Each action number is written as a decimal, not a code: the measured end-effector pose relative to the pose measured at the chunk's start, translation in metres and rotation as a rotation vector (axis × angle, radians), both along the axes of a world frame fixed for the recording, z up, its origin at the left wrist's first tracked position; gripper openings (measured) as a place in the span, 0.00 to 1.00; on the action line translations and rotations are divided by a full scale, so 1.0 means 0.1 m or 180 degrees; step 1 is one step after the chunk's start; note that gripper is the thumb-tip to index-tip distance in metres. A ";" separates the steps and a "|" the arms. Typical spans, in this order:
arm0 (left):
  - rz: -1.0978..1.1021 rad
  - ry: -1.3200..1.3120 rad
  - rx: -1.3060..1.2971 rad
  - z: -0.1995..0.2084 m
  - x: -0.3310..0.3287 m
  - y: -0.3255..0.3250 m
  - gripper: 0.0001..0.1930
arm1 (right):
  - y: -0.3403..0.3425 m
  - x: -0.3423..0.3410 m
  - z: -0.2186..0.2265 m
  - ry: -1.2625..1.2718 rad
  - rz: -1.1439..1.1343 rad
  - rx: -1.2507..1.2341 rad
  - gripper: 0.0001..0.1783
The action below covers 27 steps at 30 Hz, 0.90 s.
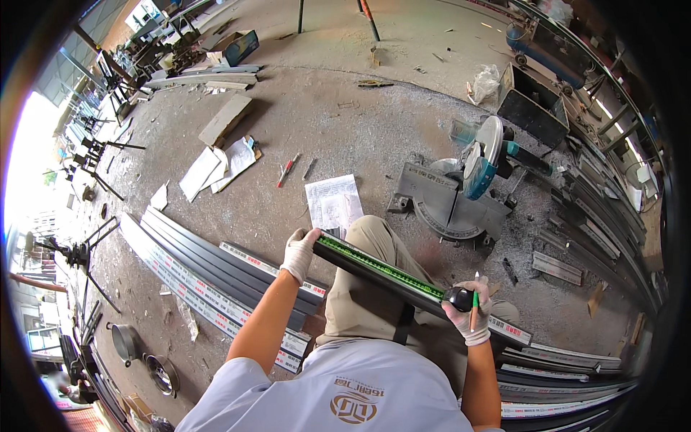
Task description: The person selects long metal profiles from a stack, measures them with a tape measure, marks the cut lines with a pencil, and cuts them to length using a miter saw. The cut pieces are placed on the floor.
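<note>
A dark metal profile (pixel 403 288) lies slanting across my lap, its white printed film showing at the right end. My left hand (pixel 299 257), in a whitish glove, is closed round the profile's upper left end, where the tape begins. A green tape measure blade (pixel 378 263) runs along the profile's top. At its right end my right hand (pixel 468 320), gloved too, grips the round black tape measure case (pixel 458 297). A pencil with a green and orange-brown body (pixel 474 317) is held upright by the same hand. Its fingers are partly hidden behind the case.
Beyond my knees lies a written paper sheet (pixel 335 201), with a red marker (pixel 288 171) farther off. A miter saw (pixel 461 191) stands at the right. Long profiles (pixel 209 266) lie at left, more at lower right (pixel 561 389). Metal rings (pixel 160 374) sit at lower left.
</note>
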<state>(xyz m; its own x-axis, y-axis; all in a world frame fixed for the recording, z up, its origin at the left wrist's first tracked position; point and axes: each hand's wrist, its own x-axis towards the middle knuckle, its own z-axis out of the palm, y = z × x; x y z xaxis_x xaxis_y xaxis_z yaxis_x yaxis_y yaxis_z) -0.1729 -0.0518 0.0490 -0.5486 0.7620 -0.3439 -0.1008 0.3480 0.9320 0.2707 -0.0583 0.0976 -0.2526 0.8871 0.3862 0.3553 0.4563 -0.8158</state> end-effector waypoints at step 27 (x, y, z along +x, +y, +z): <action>-0.4850 0.3166 0.0568 0.90 2.38 0.24 0.22 | -0.19 0.35 -0.03 -0.0386 -0.0315 -0.0156 0.35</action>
<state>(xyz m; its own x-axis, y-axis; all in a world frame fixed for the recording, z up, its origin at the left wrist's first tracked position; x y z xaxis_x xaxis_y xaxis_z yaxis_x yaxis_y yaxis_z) 0.0652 -0.0282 0.1386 0.6523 0.7225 -0.2291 0.7233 -0.5030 0.4731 0.3057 -0.0777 0.0950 -0.2051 0.9270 0.3139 0.4937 0.3749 -0.7847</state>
